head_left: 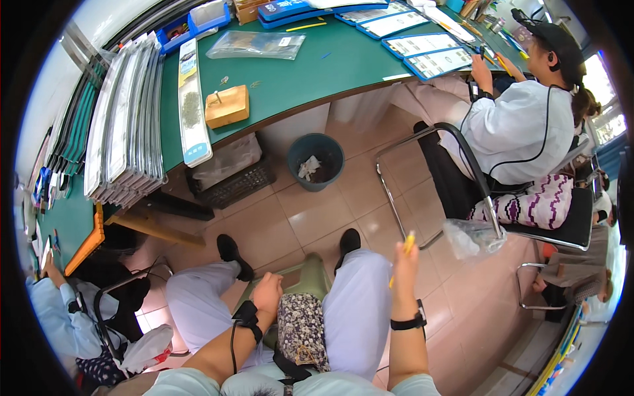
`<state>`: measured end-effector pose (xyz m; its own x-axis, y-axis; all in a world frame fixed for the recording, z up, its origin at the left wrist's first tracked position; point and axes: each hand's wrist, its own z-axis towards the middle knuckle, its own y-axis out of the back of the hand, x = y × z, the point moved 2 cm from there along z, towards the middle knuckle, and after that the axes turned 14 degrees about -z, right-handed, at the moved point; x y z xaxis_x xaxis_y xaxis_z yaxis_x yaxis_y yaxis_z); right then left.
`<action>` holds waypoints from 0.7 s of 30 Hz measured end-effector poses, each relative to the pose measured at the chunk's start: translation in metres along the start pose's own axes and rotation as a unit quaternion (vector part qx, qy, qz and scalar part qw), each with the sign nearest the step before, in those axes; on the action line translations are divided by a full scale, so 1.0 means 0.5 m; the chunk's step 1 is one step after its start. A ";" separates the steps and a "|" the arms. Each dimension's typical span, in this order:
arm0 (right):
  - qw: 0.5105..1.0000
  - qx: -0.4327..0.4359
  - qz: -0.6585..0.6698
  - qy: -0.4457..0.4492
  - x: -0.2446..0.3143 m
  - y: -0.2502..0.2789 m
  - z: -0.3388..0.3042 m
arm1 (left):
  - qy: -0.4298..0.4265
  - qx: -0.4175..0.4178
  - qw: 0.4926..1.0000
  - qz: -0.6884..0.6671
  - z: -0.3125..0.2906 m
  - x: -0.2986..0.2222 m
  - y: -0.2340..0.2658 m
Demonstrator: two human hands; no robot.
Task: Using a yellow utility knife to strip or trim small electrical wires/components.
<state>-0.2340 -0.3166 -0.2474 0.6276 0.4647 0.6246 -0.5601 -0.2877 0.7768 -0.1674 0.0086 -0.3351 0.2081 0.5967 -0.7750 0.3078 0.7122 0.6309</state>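
Observation:
My left hand (267, 294) is closed above my lap, its fingers curled in; whatever it may hold is hidden. Raised to the right of my knee, my right hand (404, 267) grips a slim yellow-handled tool (410, 241), whose tip pokes up above the fingers; its working end cannot be made out. A dark floral pouch (302, 333) lies on my lap between the two arms. Ahead on the green worktable (277, 82) sits a wooden block (226, 107) with a small peg on top, close to the front edge. Small wire-like bits (256, 84) lie behind it.
A long flat packaged strip (193, 109) and stacked trays (129, 125) stand left. Under the table are a grey bin (316, 140) and a black crate (238, 187). A metal-framed chair (472, 155) and a co-worker (528, 125) are at right; another person (56, 317) sits left.

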 end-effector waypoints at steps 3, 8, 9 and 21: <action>0.861 0.149 0.443 -0.198 0.114 0.091 0.017 | -0.009 -0.010 1.000 0.001 -0.006 0.007 0.012; 0.575 0.318 0.753 -0.038 0.327 0.193 -0.019 | -0.009 -0.008 1.000 0.008 -0.006 0.012 0.009; 0.520 0.369 0.771 0.001 0.367 0.202 -0.037 | -0.015 -0.010 1.000 0.011 -0.008 0.019 0.009; 0.222 0.469 0.854 0.028 0.623 0.312 -0.198 | -0.013 -0.015 1.000 0.004 -0.001 0.012 0.007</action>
<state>-0.1792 -0.1337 0.0606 -0.0896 -0.9919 0.0900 0.4208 -0.1196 -0.8992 -0.1658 0.0149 -0.3373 0.2352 0.5921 -0.7708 0.2780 0.7189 0.6371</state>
